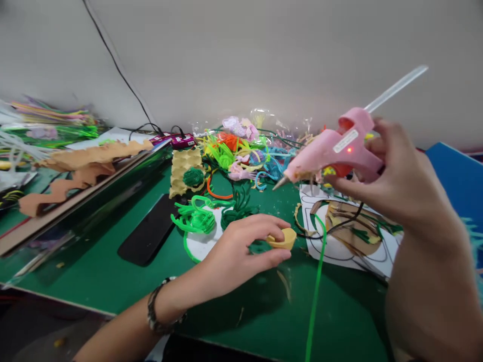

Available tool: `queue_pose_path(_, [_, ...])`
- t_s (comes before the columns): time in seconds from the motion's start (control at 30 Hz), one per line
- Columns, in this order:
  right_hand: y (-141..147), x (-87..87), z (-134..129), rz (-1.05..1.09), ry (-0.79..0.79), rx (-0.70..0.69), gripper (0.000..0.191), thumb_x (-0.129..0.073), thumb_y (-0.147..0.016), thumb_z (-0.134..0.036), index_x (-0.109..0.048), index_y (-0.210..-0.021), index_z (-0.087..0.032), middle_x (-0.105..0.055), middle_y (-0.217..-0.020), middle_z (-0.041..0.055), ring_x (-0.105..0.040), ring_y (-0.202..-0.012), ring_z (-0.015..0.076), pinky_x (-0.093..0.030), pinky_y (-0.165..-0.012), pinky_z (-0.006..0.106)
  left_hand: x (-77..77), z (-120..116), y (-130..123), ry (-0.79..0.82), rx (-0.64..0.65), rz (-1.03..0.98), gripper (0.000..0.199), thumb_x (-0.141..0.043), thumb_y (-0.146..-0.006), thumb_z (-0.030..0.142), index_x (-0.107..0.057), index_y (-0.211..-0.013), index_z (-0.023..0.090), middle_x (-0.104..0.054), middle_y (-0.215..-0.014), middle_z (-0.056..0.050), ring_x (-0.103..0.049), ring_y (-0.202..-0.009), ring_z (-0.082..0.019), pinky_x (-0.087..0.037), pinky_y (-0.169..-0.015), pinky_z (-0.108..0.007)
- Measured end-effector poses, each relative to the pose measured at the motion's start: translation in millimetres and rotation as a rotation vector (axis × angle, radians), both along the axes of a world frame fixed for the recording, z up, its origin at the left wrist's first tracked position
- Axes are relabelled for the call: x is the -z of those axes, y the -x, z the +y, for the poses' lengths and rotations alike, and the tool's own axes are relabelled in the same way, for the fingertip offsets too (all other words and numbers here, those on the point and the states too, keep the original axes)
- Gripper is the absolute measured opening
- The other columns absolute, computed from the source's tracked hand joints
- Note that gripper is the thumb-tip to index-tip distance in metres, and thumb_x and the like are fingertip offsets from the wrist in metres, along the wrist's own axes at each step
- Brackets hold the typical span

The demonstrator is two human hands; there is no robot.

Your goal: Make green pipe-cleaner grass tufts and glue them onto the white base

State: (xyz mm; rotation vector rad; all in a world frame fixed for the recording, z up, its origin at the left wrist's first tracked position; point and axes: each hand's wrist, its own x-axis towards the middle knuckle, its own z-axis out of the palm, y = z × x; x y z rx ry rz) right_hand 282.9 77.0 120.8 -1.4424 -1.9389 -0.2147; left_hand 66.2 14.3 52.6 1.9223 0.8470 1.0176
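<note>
A pink hot glue gun (324, 151) is gripped in my right hand (400, 176), raised over the table with its nozzle pointing down to the left. Its small red light is lit, and a clear glue stick (398, 89) sticks out of the back. Between the thumb and fingers of my left hand (245, 249) is a small yellow cup-shaped piece (284, 238). Just behind that hand, bright green pipe cleaner coils (198, 218) and dark green ones (239, 208) lie on a white rounded piece (196, 245), partly hidden by the hand.
A black phone (149, 229) rests on the green table (94, 281). Behind are a colourful pipe cleaner pile (241, 151) and a yellow egg-carton piece (177, 171). Drawn paper (317, 244) lies right, crossed by a long green pipe cleaner (316, 296). Cardboard strips (75, 183) are left.
</note>
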Motion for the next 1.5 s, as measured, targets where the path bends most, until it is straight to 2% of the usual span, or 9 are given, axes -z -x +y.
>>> queue_pose_path(0.13, [-0.7,-3.1,-4.3,0.071,-0.08,0.003,0.063,-0.061,-0.056,-0.052,-0.052,-0.108,-0.017,-0.057,-0.07,0.0005,-0.046,-0.049,0.0099,-0.037,-0.044,0.025,-18.3,6.9,14.9,-0.176,-0.103,0.135,0.004,-0.053,-0.08,0.022,-0.052,-0.08,0.019,-0.057,-0.104,-0.005,-0.055,-0.097,-0.014,-0.047,-0.08,-0.027])
queue_pose_path(0.27, [-4.8,-2.9,-5.9,0.169,-0.148,-0.045,0.059,-0.063,-0.058,-0.055,-0.055,-0.105,-0.02,-0.059,-0.077,0.0016,-0.051,-0.054,0.0112,-0.041,-0.045,0.026,-45.7,23.1,29.9,-0.295,-0.142,0.161,0.012,-0.058,-0.077,0.022,-0.051,-0.086,0.019,-0.06,-0.095,-0.003,-0.058,-0.086,-0.012,-0.05,-0.072,-0.025])
queue_pose_path(0.43, [-5.8,-3.7,-7.1,0.019,-0.48,-0.028,0.039,-0.065,-0.064,-0.048,-0.06,-0.087,-0.017,-0.056,-0.064,-0.0004,-0.046,-0.051,0.0091,-0.039,-0.046,0.024,-70.8,39.6,29.4,-0.548,-0.258,0.269,0.004,-0.056,-0.078,0.019,-0.053,-0.079,0.018,-0.058,-0.106,-0.007,-0.055,-0.1,-0.017,-0.05,-0.074,-0.028])
queue_pose_path(0.57, [-7.3,-5.4,-9.0,-0.068,-0.598,-0.056,0.034,-0.065,-0.068,-0.043,-0.058,-0.086,-0.016,-0.053,-0.063,0.0002,-0.046,-0.053,0.0096,-0.036,-0.045,0.023,-67.3,46.0,21.6,-0.7,-0.394,0.312,0.004,-0.051,-0.082,0.017,-0.052,-0.085,0.018,-0.056,-0.11,-0.008,-0.052,-0.106,-0.017,-0.049,-0.08,-0.031])
queue_pose_path(0.83, [-3.4,-3.9,-2.6,-0.136,-0.643,-0.02,0.035,-0.063,-0.07,-0.044,-0.057,-0.087,-0.014,-0.059,-0.067,0.0051,-0.054,-0.058,0.0142,-0.036,-0.046,0.025,-58.0,49.0,24.7,-0.772,-0.379,0.283,0.035,-0.055,-0.08,0.019,-0.044,-0.113,0.021,-0.054,-0.112,-0.006,-0.047,-0.112,-0.02,-0.048,-0.087,-0.035])
queue_pose_path(0.97, [0.8,-3.9,-2.4,-0.142,-0.647,-0.045,0.031,-0.064,-0.07,-0.044,-0.057,-0.087,-0.018,-0.061,-0.068,0.0035,-0.056,-0.058,0.0147,-0.036,-0.044,0.025,-58.7,46.5,23.9,-0.721,-0.35,0.223,0.035,-0.055,-0.08,0.019,-0.045,-0.113,0.021,-0.055,-0.11,-0.006,-0.051,-0.105,-0.02,-0.049,-0.085,-0.036])
queue_pose_path(1.17, [-0.2,-3.6,-3.5,-0.178,-0.639,-0.085,0.031,-0.064,-0.07,-0.04,-0.057,-0.093,-0.021,-0.062,-0.072,0.0039,-0.059,-0.064,0.0165,-0.041,-0.048,0.026,-55.3,44.4,19.9,-0.52,-0.232,-0.015,0.037,-0.061,-0.075,0.019,-0.047,-0.11,0.022,-0.057,-0.103,-0.004,-0.058,-0.09,-0.014,-0.051,-0.079,-0.028])
queue_pose_path(1.33, [0.9,-3.9,-4.8,-0.276,-0.686,-0.104,0.033,-0.061,-0.074,-0.034,-0.057,-0.101,-0.016,-0.064,-0.076,0.0084,-0.062,-0.072,0.0194,-0.045,-0.055,0.028,-54.7,45.1,20.4,-0.504,-0.228,-0.066,0.036,-0.063,-0.073,0.018,-0.049,-0.107,0.02,-0.058,-0.1,-0.004,-0.058,-0.089,-0.014,-0.051,-0.079,-0.028])
queue_pose_path(1.5, [2.0,-2.9,-6.6,-0.372,-0.73,-0.063,0.04,-0.055,-0.08,-0.032,-0.053,-0.113,-0.01,-0.066,-0.084,0.014,-0.063,-0.079,0.022,-0.049,-0.06,0.029,-54.6,47.5,22.4,-0.543,-0.22,-0.072,0.036,-0.061,-0.075,0.018,-0.049,-0.109,0.026,-0.058,-0.104,-0.002,-0.058,-0.094,-0.016,-0.051,-0.083,-0.03])
